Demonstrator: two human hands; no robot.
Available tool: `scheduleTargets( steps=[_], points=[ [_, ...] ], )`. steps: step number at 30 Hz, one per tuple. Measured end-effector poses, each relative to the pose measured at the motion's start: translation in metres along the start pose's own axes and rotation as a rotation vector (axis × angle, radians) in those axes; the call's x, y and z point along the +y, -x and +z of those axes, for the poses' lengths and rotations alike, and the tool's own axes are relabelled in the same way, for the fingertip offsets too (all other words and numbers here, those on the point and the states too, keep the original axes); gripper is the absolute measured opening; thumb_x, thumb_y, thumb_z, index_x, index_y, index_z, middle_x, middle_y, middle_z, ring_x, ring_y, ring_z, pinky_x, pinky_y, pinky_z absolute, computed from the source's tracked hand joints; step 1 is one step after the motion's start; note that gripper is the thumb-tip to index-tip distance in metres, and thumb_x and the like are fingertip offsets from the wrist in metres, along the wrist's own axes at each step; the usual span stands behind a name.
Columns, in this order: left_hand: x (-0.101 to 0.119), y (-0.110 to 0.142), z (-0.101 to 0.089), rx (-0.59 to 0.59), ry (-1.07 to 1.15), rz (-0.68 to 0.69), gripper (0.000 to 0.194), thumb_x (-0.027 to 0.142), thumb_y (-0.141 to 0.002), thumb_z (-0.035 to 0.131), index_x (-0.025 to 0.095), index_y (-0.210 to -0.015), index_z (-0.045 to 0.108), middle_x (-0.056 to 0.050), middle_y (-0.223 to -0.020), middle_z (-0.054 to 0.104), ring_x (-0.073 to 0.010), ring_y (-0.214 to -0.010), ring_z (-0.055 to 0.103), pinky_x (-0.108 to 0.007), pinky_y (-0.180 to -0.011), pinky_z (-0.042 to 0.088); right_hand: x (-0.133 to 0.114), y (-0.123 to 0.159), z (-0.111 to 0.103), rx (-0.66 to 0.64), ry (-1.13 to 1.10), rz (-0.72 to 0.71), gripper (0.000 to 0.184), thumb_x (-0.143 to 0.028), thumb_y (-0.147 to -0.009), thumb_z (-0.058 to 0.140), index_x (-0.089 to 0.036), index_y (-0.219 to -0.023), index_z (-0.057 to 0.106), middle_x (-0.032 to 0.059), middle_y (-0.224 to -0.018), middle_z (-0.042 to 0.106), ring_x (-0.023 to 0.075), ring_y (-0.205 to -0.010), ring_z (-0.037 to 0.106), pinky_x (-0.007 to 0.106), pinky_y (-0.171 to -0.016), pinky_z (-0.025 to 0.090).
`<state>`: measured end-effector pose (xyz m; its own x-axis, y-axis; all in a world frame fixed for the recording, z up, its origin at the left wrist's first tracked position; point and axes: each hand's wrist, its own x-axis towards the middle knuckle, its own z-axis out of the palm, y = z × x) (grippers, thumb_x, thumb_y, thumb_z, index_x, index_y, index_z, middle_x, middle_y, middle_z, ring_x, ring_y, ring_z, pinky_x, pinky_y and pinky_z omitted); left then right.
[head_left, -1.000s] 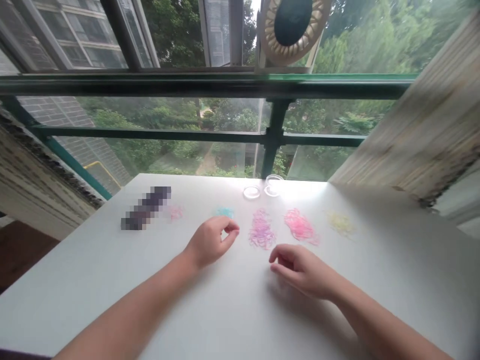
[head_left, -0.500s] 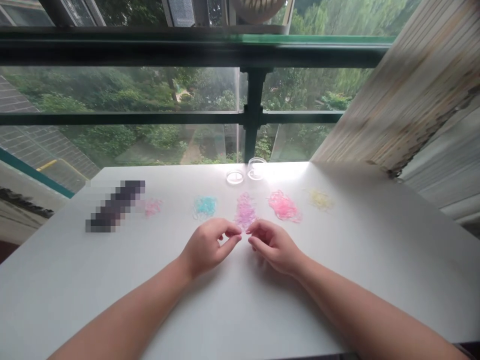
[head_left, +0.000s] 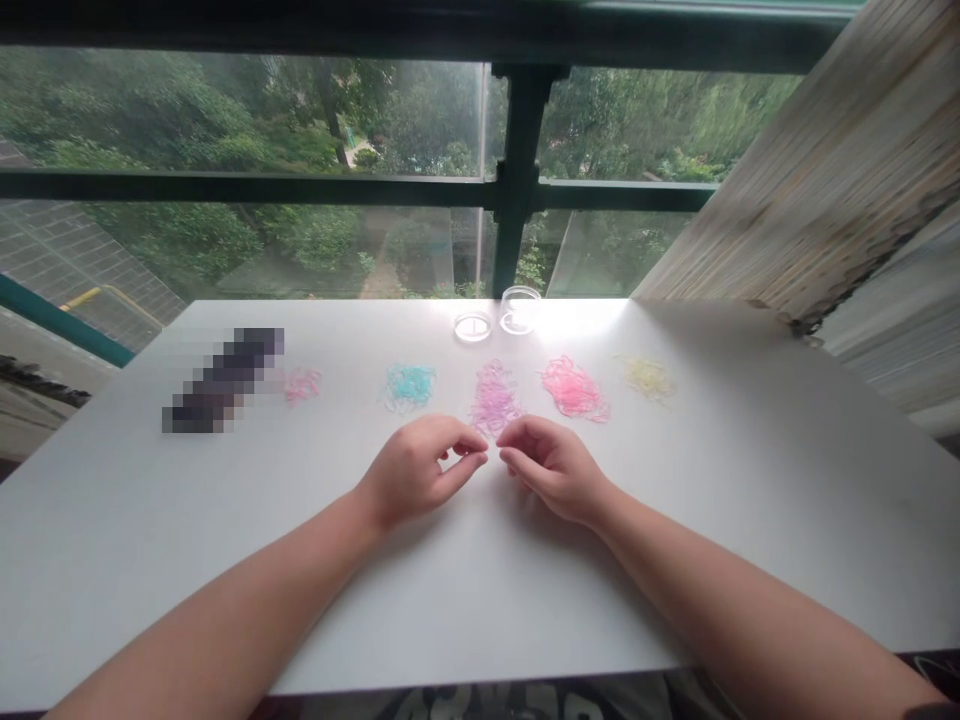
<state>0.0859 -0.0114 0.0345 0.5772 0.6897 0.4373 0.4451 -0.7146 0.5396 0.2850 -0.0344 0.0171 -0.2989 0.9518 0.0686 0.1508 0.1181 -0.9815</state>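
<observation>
My left hand is closed in a pinch, thumb and forefinger tips together. Facing it, almost tip to tip, my right hand makes a similar pinch. Anything between the fingertips is too small to make out. Just beyond both hands lies a pile of purple elastic bands, small and thin. Teal bands lie to its left, with a smaller cluster of pink bands farther left. On the right are bright pink bands and a loose pile of yellow bands.
Near the far edge of the white table stand a clear round lid and a clear round container. A pixelated dark object lies at the left. Behind are a green-framed window and a curtain at right.
The view has tilted down, so the table's near edge shows. My right thumb and forefinger have drawn closer together; the left hand keeps its pinch. The piles look the same.
</observation>
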Motion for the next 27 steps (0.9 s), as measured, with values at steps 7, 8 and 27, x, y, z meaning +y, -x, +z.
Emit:
scheduleTargets(
  steps=[7,8,27],
  points=[
    [-0.0006,-0.0004,0.0008,0.002,0.022,-0.008,0.012,0.023,-0.083,0.053,0.018,-0.082,0.063,-0.002,-0.073,0.066,-0.0124,-0.068,0.059,-0.024,-0.060,0.045,0.0000,0.0008,-0.0002,-0.009,0.088,-0.041,0.009,-0.028,-0.084,0.054,-0.019,-0.082,0.055,-0.0016,-0.063,0.053,0.0102,-0.054,0.046,0.024,-0.051,0.037],
    [-0.0007,-0.0004,0.0009,0.001,0.026,-0.008,0.011,0.022,-0.083,0.053,0.018,-0.082,0.063,-0.002,-0.073,0.066,-0.0124,-0.069,0.059,-0.024,-0.060,0.045,0.0001,0.0011,-0.0003,-0.009,0.100,-0.045,0.009,-0.027,-0.084,0.053,-0.019,-0.082,0.055,-0.0016,-0.063,0.053,0.0103,-0.054,0.045,0.024,-0.051,0.037],
    [-0.0001,0.0010,0.0024,-0.071,0.060,-0.066,0.009,0.023,-0.080,0.057,0.018,-0.084,0.063,-0.001,-0.076,0.066,-0.0128,-0.071,0.059,-0.025,-0.063,0.045,-0.0040,0.0028,-0.0001,-0.004,0.312,-0.170,0.007,-0.015,-0.081,0.051,-0.018,-0.077,0.055,-0.0021,-0.062,0.053,0.0091,-0.054,0.043,0.022,-0.051,0.034]
  ],
)
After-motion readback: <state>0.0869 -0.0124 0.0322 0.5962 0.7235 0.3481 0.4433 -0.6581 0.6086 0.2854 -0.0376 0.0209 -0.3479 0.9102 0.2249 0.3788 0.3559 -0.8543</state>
